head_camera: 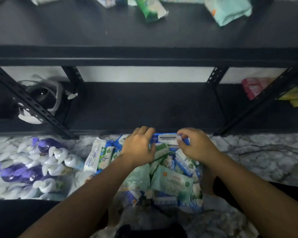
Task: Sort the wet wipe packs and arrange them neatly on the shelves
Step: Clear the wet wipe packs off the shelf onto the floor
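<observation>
Both left hand (138, 146) and right hand (197, 147) pinch a blue wipe pack (165, 139) with curled fingers, label illegible.

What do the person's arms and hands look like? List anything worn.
Both arms are bare to the frame's edge; no sleeves show. The left hand and right hand wear no gloves; no watch, ring or bracelet shows, though the picture is soft.

wipe packs (169, 179) piled before shelf (144, 107), bottles (41, 167) left
</observation>
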### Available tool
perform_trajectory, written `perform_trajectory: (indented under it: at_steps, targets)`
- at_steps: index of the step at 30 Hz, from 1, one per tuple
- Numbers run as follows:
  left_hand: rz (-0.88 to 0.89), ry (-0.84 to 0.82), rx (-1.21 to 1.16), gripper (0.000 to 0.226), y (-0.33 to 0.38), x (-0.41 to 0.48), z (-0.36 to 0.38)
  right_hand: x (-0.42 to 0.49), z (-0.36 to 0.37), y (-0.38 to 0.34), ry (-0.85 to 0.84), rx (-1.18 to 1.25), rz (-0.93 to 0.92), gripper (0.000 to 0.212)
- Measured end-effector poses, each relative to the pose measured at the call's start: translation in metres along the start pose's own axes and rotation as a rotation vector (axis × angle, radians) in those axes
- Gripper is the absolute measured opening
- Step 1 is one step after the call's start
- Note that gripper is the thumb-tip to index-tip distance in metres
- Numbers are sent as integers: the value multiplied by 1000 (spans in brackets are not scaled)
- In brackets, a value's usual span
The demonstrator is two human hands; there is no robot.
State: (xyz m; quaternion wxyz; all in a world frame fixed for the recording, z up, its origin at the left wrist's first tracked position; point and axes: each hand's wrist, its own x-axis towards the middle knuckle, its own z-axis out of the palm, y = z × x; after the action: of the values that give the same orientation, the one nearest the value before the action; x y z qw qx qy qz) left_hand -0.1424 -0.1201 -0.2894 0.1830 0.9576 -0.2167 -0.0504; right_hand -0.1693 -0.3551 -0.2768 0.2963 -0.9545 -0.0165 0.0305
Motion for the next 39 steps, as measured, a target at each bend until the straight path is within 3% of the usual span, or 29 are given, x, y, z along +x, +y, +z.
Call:
perform_trajectory:
  at_steps: [6,13,19,28,32,37,39]
  targets:
    - [271,343,-20,40,72,48,-131,23,-140,-62,287,-66,-185,21]
    - [389,492,85,36,119,107,-231,67,-252,-104,558,-23,-163,16]
    - [292,443,166,42,98,178,-262,141,-285,-103,503,-20,-19,24]
    - [229,266,266,61,59,310,-280,255,-281,-79,411,-295,206,96]
    - [244,184,265,84,56,370,-283,283,-286,-66,378,-293,281,99]
    - [171,51,311,106,61,432,-284,292,-287,-51,530,-250,355,93]
    - [145,18,387,105,61,444,-281,293,-287,-44,560,-252,385,90]
